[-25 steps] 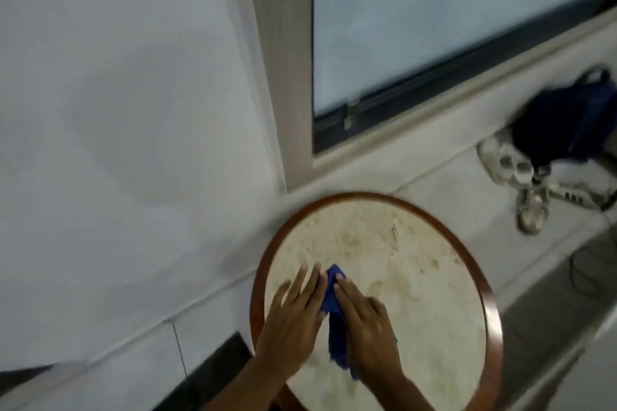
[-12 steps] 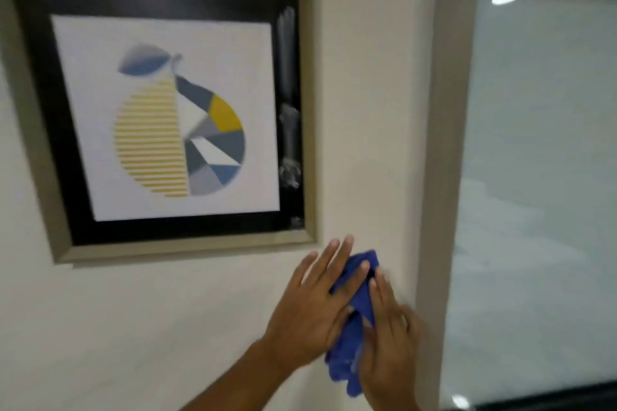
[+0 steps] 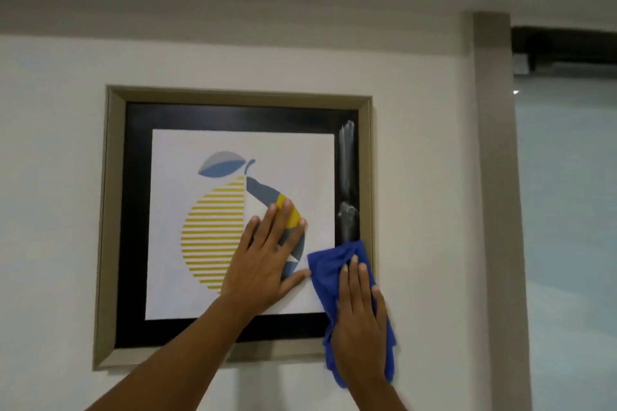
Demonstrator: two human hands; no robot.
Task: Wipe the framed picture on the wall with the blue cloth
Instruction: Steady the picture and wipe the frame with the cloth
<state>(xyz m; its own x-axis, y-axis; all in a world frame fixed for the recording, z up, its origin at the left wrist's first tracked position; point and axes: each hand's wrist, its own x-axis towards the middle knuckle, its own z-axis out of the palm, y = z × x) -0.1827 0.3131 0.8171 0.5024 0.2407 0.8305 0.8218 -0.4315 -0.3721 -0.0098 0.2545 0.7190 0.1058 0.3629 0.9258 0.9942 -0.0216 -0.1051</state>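
My open left hand braces the picture while my flat right hand presses the cloth on its lower right corner.

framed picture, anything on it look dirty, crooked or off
Yes. The framed picture carries whitish smears down the black mat's right strip, above the blue cloth under the right hand. The left hand lies flat on the print. Any tilt could be the wide-angle view.
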